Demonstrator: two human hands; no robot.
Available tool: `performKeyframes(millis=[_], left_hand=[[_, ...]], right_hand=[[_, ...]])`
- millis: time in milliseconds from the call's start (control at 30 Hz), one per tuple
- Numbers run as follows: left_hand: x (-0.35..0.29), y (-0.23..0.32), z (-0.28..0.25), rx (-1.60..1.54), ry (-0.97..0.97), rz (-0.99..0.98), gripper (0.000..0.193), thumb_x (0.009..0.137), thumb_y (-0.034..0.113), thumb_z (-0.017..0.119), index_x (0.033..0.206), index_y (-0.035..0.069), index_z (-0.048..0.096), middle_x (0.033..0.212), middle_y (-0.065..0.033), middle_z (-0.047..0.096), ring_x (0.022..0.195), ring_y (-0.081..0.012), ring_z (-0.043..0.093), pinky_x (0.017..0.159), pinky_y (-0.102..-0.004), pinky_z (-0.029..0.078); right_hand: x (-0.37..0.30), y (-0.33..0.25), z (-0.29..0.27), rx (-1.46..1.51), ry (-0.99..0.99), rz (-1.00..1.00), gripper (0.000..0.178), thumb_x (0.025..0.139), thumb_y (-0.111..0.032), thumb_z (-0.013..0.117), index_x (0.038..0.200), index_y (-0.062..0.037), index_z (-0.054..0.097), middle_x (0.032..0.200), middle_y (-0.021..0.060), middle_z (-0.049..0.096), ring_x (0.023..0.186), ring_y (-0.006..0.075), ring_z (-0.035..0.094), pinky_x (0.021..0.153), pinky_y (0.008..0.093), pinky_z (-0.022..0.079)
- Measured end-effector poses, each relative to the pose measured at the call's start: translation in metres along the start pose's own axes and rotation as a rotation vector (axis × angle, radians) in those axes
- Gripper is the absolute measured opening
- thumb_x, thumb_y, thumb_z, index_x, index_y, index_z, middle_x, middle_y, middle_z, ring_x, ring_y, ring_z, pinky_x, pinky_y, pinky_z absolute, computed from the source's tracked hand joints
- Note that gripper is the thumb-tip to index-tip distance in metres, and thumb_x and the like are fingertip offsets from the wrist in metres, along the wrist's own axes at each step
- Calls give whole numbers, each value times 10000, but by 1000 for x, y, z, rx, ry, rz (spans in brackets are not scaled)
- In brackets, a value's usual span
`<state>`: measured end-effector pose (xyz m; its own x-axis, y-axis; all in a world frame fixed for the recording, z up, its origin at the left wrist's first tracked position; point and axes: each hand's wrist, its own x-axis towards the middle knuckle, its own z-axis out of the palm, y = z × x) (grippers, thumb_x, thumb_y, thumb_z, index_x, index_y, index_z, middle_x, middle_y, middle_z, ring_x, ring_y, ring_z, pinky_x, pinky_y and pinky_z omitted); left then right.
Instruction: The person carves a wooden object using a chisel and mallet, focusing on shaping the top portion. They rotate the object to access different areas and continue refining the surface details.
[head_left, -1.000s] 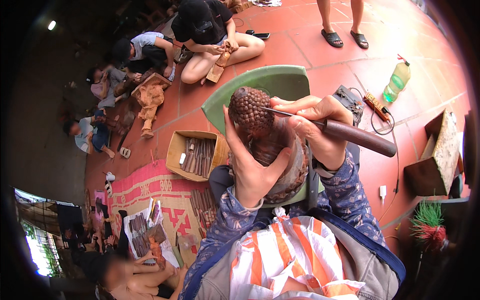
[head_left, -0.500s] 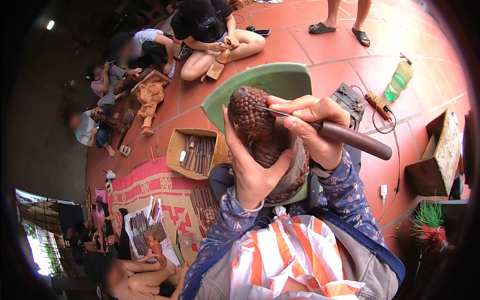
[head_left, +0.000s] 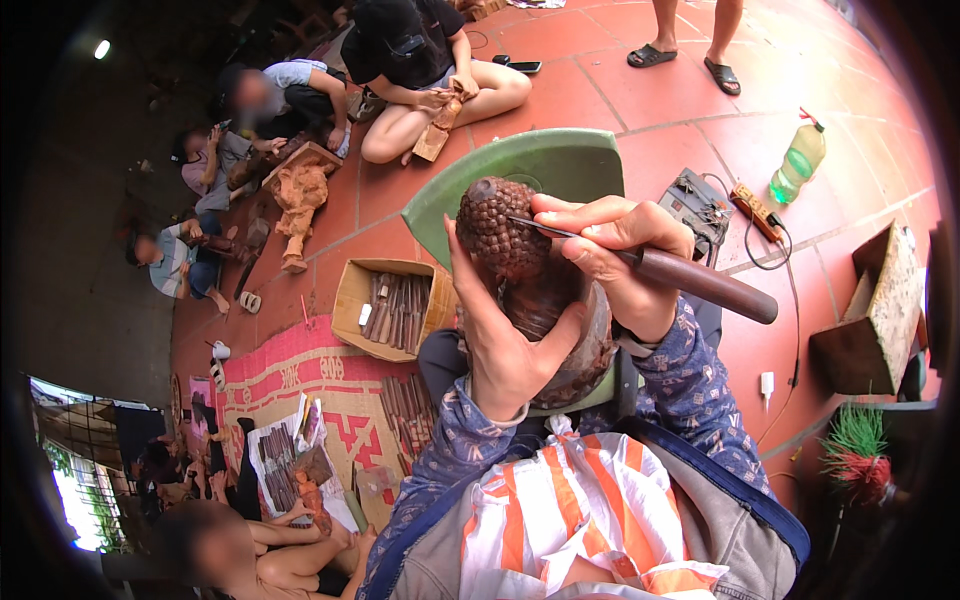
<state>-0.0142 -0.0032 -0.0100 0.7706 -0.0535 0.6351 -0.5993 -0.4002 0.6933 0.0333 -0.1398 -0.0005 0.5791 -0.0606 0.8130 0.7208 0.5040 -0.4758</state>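
Observation:
A dark brown wooden statue [head_left: 497, 235] stands upright in front of me, the top of its head covered in rows of small round knobs. My left hand [head_left: 515, 350] wraps round its side, thumb on the near side and fingers along the head. Between the thumb and fingers of my right hand [head_left: 640, 262] is a carving chisel [head_left: 708, 284] with a thin metal blade and a round dark wooden handle. The blade's tip meets the knobs on the head. Part of the statue's lower body is hidden behind my hands and sleeves.
Behind the statue is a green plastic chair [head_left: 560, 160]. A cardboard box [head_left: 440, 305] of chisels and more loose chisels [head_left: 405, 415] lie to the left. At right are a power strip [head_left: 757, 212], a bottle [head_left: 797, 165] and a wooden box [head_left: 880, 310]. Several people sit carving at left.
My right hand and the chisel have shifted slightly left, with the handle's end a little lower. The left hand and the statue look nearly unchanged.

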Motion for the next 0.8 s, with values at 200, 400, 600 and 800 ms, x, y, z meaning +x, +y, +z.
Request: performKeyframes(millis=[200,400,600,800], left_hand=[[4,5,2,23,0,1,1101,712,150,776,1464,-68,1,1386,-284,329,1265,-372,423,1059,-433,333],[6,8,3,-62,18,23,1085,699,84,763,1464,-52,6,1343,-269,385,1213,-345,471,1035,-426,362],[4,6,4,-118,19,-7,1090,692,61,753,1471,-22,-3,1348,-268,373,1208,-343,468,1034,-422,363],[7,9,5,-103,10,-25,1091,697,58,748,1472,-21,-16,1353,-266,366,1209,-337,466,1027,-421,368]], right_hand=[[1,-4,5,-63,14,2,211,810,136,629,892,-14,506,973,270,641,1033,422,620,956,579,455],[1,-5,3,47,56,58,165,814,88,663,820,9,518,954,268,668,1034,363,638,935,499,499],[-1,-10,0,59,58,131,165,819,77,664,836,1,518,963,271,665,1022,367,642,943,504,492],[3,-9,3,7,85,44,179,813,92,662,840,3,509,963,267,667,1014,356,648,926,497,508]])
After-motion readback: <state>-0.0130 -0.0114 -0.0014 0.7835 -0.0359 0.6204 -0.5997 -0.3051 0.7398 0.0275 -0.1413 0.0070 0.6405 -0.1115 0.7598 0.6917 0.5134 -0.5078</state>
